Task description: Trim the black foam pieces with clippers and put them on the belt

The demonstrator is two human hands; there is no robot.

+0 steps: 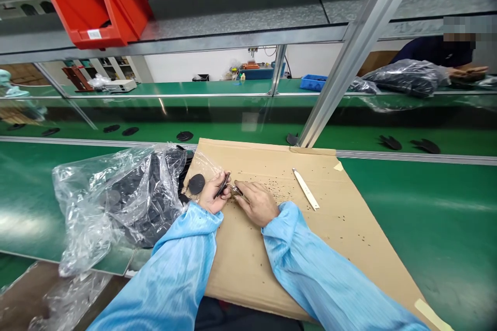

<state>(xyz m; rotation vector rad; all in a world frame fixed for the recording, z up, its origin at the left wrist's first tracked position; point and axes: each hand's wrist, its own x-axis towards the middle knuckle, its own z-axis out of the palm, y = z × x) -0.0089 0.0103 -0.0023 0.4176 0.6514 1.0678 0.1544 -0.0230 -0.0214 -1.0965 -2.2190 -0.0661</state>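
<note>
My left hand [213,194] is closed around a thin dark disc-shaped part [222,184], held on edge above a sheet of cardboard [272,248]. My right hand [259,201] is closed on a small metal tool [235,190] whose tip meets that part. Another flat black disc [196,183] lies on the cardboard just left of my left hand. Small black trimmings [279,186] are scattered over the cardboard beyond my hands. Both arms wear light blue sleeves.
A clear plastic bag [120,201] full of black parts lies at the left. A pale flat strip [306,189] rests on the cardboard to the right. Black discs [185,136] ride the green conveyor behind. A red bin [101,2] sits on the shelf overhead. Another person [446,54] works far right.
</note>
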